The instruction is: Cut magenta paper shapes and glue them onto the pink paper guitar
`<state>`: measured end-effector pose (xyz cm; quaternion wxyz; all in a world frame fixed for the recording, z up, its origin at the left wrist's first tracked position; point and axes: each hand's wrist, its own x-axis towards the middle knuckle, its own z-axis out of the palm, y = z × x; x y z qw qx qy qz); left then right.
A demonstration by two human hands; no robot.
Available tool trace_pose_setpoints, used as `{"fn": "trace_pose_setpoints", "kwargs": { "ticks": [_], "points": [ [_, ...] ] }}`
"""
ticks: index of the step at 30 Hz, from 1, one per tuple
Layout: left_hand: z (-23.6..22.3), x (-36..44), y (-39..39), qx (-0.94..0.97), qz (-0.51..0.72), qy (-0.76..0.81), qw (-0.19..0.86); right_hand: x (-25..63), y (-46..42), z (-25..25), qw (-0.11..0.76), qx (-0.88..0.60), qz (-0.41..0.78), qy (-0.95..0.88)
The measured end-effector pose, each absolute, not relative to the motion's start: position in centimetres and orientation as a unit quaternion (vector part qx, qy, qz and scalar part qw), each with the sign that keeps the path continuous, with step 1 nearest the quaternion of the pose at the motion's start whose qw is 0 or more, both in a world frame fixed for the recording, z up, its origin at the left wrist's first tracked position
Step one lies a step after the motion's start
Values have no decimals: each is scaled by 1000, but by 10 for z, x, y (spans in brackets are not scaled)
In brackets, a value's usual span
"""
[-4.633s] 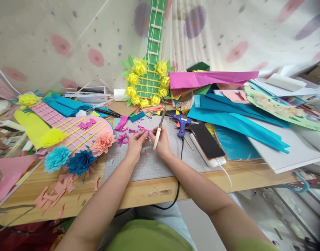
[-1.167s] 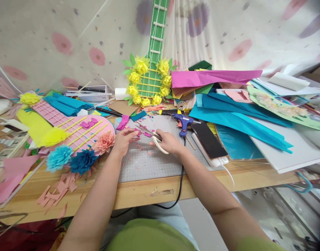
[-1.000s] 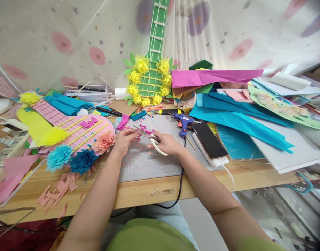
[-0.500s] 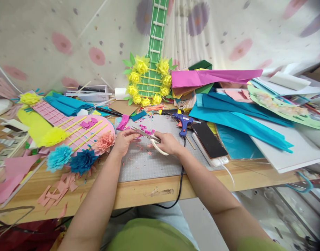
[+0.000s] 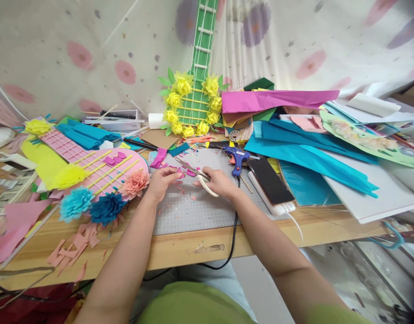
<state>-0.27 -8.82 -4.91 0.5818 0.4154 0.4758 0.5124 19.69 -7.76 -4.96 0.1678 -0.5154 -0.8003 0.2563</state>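
Over the cutting mat, my left hand is closed in a pinch, with a small piece of magenta paper at its fingertips. My right hand grips white-handled scissors, their metal blades pointing up and left, close to the fingers of the left hand. Magenta paper scraps lie on the mat just past the blades. A folded magenta strip rests beyond my left hand. Left of that hand lies a pink paper guitar with a coral flower on it.
A blue glue gun stands right of the mat, its black cord hanging over the table edge. Beside it a phone lies on a white block. Blue crepe paper is piled at right. A green guitar with yellow flowers leans behind.
The scissors have moved slightly down and right, and their blades have drawn back from the fingers of my left hand. The left hand has stayed nearly in place.
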Motion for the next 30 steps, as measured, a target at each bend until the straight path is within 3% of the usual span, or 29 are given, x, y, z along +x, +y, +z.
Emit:
{"fn": "trace_pose_setpoints", "kwargs": {
  "ticks": [4, 13, 18, 22, 30],
  "points": [
    [-49, 1, -89, 423, 502, 487, 576, 194, -77, -55, 181, -516, 270, -792],
    [-56, 11, -89, 423, 491, 509, 567, 184, -73, -65, 296, -561, 350, -689],
    [-62, 19, -91, 413, 487, 517, 571, 175, -74, -68, 385, -476, 537, -580],
    [-63, 26, -92, 364, 514, 512, 584, 168, -78, -66, 423, -434, 617, -502],
    [-60, 29, -96, 336, 500, 510, 614, 166, -74, -70, 456, -451, 636, -430]
  ]
}}
